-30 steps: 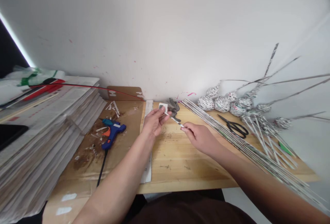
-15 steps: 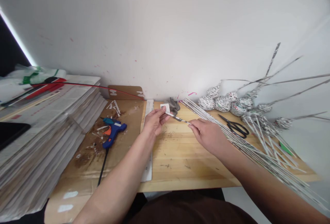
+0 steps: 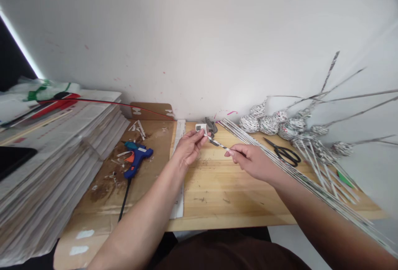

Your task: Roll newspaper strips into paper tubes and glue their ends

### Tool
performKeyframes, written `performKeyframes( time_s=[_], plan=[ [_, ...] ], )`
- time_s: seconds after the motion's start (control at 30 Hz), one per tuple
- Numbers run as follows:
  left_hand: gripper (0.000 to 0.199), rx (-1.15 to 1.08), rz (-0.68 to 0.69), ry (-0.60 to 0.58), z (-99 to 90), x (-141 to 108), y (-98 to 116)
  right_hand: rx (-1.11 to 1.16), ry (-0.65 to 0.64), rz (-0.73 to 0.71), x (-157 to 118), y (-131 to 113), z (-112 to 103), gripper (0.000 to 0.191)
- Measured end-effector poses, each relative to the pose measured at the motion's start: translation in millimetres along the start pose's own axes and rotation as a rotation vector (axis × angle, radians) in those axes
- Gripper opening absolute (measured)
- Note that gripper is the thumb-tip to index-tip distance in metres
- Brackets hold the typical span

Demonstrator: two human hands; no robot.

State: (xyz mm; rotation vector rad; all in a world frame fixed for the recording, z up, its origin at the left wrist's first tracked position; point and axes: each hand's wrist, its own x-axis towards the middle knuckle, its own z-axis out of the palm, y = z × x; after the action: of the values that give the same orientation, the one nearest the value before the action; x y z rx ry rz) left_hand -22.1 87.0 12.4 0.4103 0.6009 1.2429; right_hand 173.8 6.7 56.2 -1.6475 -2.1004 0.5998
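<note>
Between my hands, over the wooden tabletop [image 3: 217, 195], stretches a thin rolled newspaper tube [image 3: 219, 144]. My left hand [image 3: 191, 143] pinches its upper left end, where a flat, unrolled flap of printed paper [image 3: 200, 127] sticks out above the thumb. The fingers of my right hand [image 3: 248, 158] are closed round the tube's lower right end. Just behind the left fingertips lies a crumpled grey cloth [image 3: 212, 125]. To the right of my right hand rest black-handled scissors [image 3: 286, 154].
At left, a tall newspaper stack [image 3: 77, 145] stands beside cardboard [image 3: 90, 216] holding a blue glue gun [image 3: 137, 162]. Many paper tubes [image 3: 298, 176] run along the right, below several woven paper gourd shapes [image 3: 269, 125] with long stems against the wall.
The paper flap and my left fingers have shifted slightly right, with the flap now turned to show dark print. My right hand has moved a little and tilted.
</note>
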Motion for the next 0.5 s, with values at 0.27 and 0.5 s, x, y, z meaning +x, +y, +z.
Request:
performKeyframes(
  time_s=[0.27,0.5],
  plan=[
    [0.007,0.039,-0.011,-0.031,-2.4,0.9,-0.7,-0.028,-0.006,0.004,0.1,-1.1,-1.5,0.030],
    [0.003,0.056,-0.016,-0.086,-0.1,-2.8,0.1,0.050,0.032,-0.039,-1.4,0.8,1.6,0.031]
  ],
)
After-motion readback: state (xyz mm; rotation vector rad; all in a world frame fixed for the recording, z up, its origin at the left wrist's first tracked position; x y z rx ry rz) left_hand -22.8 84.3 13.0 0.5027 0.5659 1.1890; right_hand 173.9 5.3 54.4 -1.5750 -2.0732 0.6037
